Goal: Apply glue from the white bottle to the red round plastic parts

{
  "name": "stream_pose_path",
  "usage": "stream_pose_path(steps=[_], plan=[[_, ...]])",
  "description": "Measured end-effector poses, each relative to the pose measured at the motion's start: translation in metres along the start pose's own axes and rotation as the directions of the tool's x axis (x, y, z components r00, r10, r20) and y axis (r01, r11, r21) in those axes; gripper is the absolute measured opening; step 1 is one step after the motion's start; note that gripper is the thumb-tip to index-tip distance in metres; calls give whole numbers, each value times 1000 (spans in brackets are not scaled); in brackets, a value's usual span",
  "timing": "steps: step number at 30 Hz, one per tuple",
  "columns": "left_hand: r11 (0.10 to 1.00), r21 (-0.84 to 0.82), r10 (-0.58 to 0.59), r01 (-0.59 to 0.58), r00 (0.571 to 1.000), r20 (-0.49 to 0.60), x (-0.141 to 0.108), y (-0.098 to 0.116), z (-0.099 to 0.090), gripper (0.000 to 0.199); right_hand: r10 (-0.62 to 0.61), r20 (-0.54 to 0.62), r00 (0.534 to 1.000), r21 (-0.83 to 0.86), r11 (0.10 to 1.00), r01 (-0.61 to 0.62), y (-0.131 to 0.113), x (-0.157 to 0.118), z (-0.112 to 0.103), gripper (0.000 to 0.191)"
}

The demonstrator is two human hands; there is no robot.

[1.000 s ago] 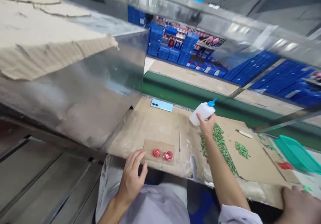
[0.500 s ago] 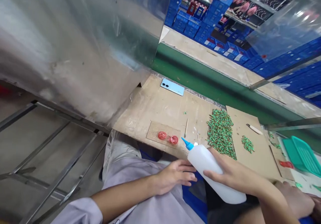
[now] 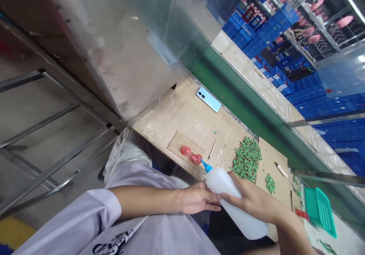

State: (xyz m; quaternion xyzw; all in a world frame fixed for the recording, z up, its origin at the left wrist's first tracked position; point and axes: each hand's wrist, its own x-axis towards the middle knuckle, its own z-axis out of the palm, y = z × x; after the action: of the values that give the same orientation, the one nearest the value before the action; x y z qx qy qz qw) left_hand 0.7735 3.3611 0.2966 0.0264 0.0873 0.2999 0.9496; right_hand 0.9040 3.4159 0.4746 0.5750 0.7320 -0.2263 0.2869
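Note:
A white squeeze bottle (image 3: 234, 201) with a blue nozzle is gripped in my right hand (image 3: 249, 198). Its tip is at the edge of a small red round piece (image 3: 196, 158). Another red piece (image 3: 185, 150) lies beside it on a small cardboard sheet (image 3: 177, 142). My left hand (image 3: 196, 198) is beside the bottle near its shoulder, palm turned inward, fingers extended and apart. To the right of the red pieces, a thin stick (image 3: 212, 149) lies on the table, and beyond it spreads a pile of small green pieces (image 3: 247, 159).
A light blue phone (image 3: 208, 99) lies at the table's (image 3: 168, 110) far edge. On the right are a smaller green pile (image 3: 270, 183), a white-handled cutter (image 3: 281, 169) and a green basket (image 3: 321, 211). A clear plastic sheet (image 3: 137, 49) hangs at the left.
The bottle in my right hand has moved left, bringing its nozzle to the red piece. My left hand is closer to the bottle. The view has tilted, and the other person's hand is out of view.

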Motion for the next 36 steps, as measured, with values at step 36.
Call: stream_pose_path(steps=[36], plan=[[991,-11,134,-135,990,-44,22,-7,7,61,68,197,978,-142,989,-40,-11,16,-31,55]])
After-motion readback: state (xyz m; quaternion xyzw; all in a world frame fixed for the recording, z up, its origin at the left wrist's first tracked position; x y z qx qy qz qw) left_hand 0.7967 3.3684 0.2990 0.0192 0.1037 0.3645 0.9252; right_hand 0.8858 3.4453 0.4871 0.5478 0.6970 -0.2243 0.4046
